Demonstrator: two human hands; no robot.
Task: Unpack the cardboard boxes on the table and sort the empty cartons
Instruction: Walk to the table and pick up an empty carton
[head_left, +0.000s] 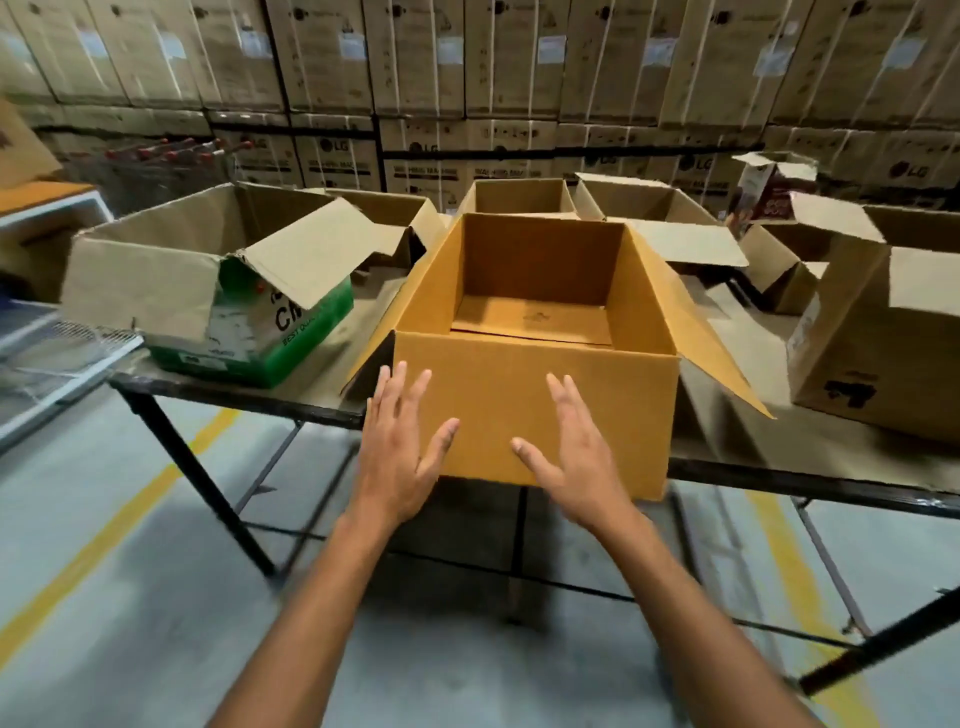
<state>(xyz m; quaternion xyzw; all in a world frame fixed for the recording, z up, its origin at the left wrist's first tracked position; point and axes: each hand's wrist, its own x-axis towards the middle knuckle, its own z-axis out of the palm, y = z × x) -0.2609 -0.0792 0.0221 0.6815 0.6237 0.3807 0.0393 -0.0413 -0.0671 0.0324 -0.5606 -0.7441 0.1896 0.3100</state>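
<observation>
We reach for the empty orange box (535, 410) on the tabletop (810, 467).
Our left hand (400, 447) and right hand (571, 457), each grip open and empty, should hold opposite box sides.

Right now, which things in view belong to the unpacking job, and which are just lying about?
Job:
- open brown box, empty, at the table's near edge
- left hand and right hand, open, at its front
- green printed carton
- large carton at right

Lying about:
- stacked washing-machine boxes behind
- red-handled trolleys

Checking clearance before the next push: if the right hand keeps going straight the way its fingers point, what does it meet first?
Most likely the near wall of the open yellow carton; the right hand already overlaps it, though contact can't be confirmed.
</observation>
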